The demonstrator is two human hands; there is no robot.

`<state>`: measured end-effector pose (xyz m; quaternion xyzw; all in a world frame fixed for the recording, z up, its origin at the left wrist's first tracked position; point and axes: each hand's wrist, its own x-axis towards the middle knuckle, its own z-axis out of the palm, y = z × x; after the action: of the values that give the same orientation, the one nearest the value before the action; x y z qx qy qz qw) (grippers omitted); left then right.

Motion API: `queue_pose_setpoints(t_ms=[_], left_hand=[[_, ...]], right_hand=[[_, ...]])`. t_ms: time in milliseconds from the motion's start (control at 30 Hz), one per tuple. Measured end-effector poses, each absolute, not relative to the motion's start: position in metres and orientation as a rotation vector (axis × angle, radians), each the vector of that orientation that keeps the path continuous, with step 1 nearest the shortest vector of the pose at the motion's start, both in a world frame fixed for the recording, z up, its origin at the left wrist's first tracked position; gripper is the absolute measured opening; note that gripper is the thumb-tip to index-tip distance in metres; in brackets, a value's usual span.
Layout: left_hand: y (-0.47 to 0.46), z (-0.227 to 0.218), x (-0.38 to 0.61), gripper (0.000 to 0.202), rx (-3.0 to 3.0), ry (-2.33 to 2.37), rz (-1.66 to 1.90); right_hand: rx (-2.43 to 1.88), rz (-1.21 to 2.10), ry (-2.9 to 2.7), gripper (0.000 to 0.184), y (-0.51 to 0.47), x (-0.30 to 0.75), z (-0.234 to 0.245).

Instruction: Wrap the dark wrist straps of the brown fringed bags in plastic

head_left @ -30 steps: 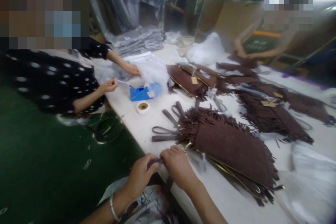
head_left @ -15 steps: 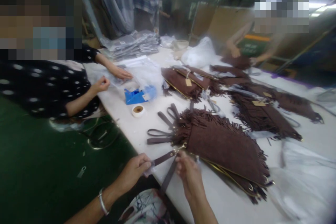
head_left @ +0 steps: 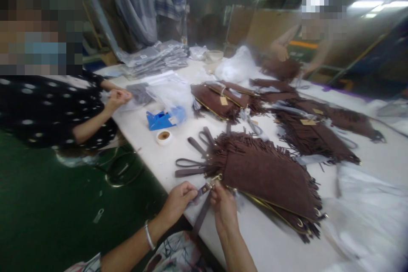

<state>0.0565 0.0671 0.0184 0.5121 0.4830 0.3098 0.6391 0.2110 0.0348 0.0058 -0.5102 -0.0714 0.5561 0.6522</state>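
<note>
The person's left hand (head_left: 181, 202) pinched a dark strap (head_left: 204, 188) between thumb and fingertips, the fingers drawn narrow, close to its studded end. Half a second earlier it had gripped farther out, with a longer stretch of strap showing between the two hands; that stretch had since shortened, and the hand stood nearer the hardware. The right hand (head_left: 225, 210) had its fingers curled in, thumb and forefinger together on the gold clasp (head_left: 218, 177) beside the near left corner of the brown fringed bag (head_left: 267, 174). A second earlier both hands had been bunched side by side on the strap, left of the clasp. The bag lay on top of a stack on the white table (head_left: 149, 148), with looped straps (head_left: 190, 173) fanned out from its left side, just as before. A hanging strap (head_left: 201, 216) ran from beside the right hand down over the table's edge. At the left, a co-worker's farther hand, spread on the clear plastic (head_left: 172, 91) half a second earlier, had drawn back to meet the nearer hand (head_left: 117, 98). The blue tape dispenser (head_left: 159, 121) and the tape roll (head_left: 163, 137) kept their places beside each other on the table
</note>
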Motion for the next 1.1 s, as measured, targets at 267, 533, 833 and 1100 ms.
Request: queue_pose_setpoints(t_ms=[267, 533, 833, 1100], left_hand=[[0.073, 0.015, 0.099, 0.019, 1.239, 1.131, 0.808], [0.080, 0.029, 0.124, 0.016, 1.342, 1.170, 0.865], [0.088, 0.024, 0.128, 0.017, 1.384, 1.199, 0.845], [0.095, 0.037, 0.137, 0.019, 1.458, 1.177, 0.838]], right_hand=[[-1.297, 1.138, -0.136, 0.038, 0.037, 0.211, 0.000], [-1.304, 1.128, -0.252, 0.039, 0.031, 0.218, -0.011], [-1.230, 1.171, -0.198, 0.054, 0.022, 0.207, -0.018], [-1.195, 1.139, -0.073, 0.052, 0.029, 0.204, -0.018]])
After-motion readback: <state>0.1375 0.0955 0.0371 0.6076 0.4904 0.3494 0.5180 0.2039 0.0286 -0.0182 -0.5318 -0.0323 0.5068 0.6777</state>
